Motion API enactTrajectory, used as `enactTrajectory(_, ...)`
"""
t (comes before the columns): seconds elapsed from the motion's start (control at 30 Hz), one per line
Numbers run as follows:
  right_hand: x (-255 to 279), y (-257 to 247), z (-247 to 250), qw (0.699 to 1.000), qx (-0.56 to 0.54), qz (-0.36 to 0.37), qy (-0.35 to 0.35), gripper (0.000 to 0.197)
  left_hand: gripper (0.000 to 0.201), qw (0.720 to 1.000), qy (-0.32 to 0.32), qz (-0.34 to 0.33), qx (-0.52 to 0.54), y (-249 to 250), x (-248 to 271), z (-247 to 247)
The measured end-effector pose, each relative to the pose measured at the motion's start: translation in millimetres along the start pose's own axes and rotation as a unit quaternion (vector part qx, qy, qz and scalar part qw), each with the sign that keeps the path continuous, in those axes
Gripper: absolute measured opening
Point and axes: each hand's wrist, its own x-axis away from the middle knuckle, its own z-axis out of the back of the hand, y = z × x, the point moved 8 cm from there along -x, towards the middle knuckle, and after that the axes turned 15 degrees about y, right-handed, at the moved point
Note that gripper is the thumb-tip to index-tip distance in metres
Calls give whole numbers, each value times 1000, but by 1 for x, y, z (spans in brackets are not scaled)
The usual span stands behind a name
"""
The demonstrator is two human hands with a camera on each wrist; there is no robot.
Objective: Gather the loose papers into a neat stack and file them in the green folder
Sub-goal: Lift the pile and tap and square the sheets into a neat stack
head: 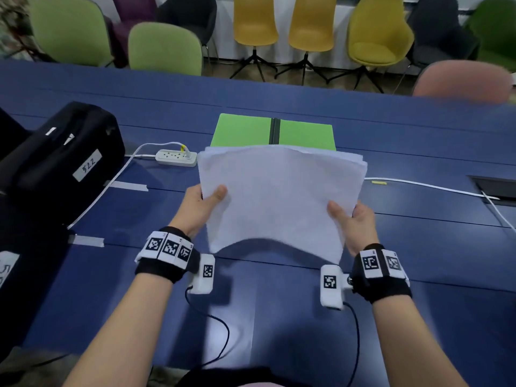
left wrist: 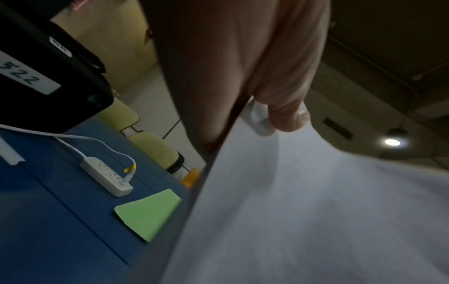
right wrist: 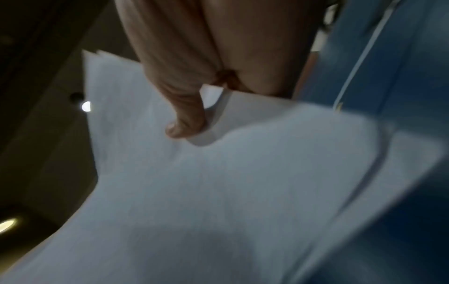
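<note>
A stack of white papers (head: 279,196) is held above the blue table, bowed upward in the middle, its far edges slightly uneven. My left hand (head: 203,203) grips its left edge, thumb on top. My right hand (head: 350,216) grips the right edge the same way. The green folder (head: 243,131) lies open and flat on the table just beyond the stack, a dark spine down its middle; the papers hide its near edge. In the left wrist view the papers (left wrist: 303,211) fill the right side and a corner of the folder (left wrist: 148,211) shows. The right wrist view shows my thumb on the papers (right wrist: 218,192).
A black case (head: 61,157) labelled 522 sits at the left. A white power strip (head: 176,158) with its cable lies left of the folder. Another white cable (head: 418,185) runs to a table hatch (head: 494,188) at the right. Chairs (head: 255,20) line the far side.
</note>
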Motion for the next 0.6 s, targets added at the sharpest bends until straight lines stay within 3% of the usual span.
enactTrajectory(0.07,0,-5,-9,1000,-7,23,20,20,11,1000,20,-23,-2,-4,0,0)
enactTrajectory(0.13,3,8,-16,999,-30,-10,7,14,18,999,49,-20,-10,-19,1,3)
enactTrajectory(0.23,10,39,-14,998,1,-62,8,48,12,997,71,33,-15,-47,8,-2)
enactTrajectory(0.37,6,48,-6,993,-19,-100,58,50,15,985,142,93,18,-63,11,-9)
enactTrajectory(0.5,-1,45,-2,989,-10,-85,117,28,27,957,254,118,80,-68,5,-9)
enactTrajectory(0.6,-4,47,6,985,13,-60,163,23,20,945,286,119,104,-66,-1,-11)
